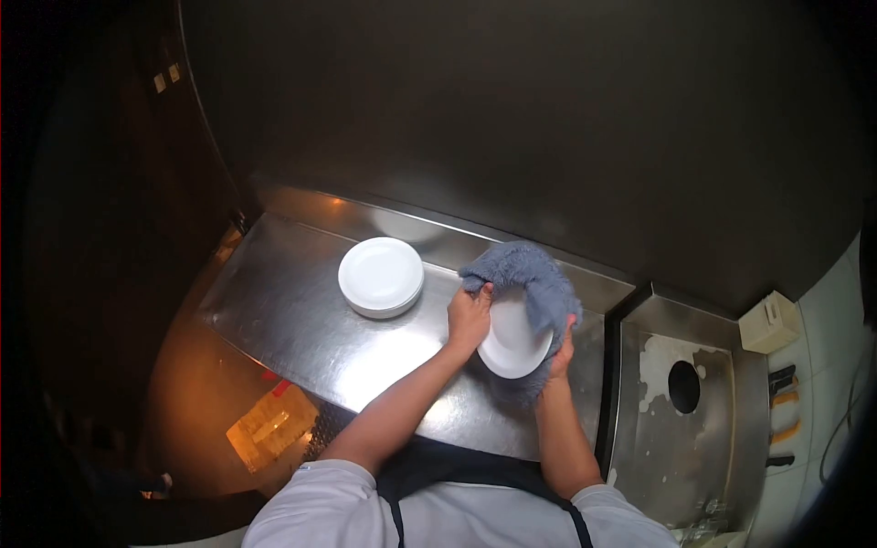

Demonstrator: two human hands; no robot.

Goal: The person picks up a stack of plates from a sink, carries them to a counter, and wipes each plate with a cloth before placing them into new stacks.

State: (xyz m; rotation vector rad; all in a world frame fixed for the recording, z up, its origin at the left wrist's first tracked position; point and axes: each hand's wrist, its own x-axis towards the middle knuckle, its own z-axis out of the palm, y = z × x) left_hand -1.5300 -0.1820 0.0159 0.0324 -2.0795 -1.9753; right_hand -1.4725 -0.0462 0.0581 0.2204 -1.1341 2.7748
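Observation:
A white plate is held up over the steel counter between my two hands, with a grey-blue fluffy cloth draped over its far and right edges. My left hand grips the cloth and the plate's left rim, thumb on top. On the right side, my right hand is closed round the cloth at the plate's edge, its fingers partly hidden by the cloth. To the left, a stack of white plates stands on the counter.
The steel counter has a raised back edge. Right of it is a steel sink basin with a dark round opening. Beyond lie a cream box and several tools with orange and black handles. A yellowish object lies at lower left.

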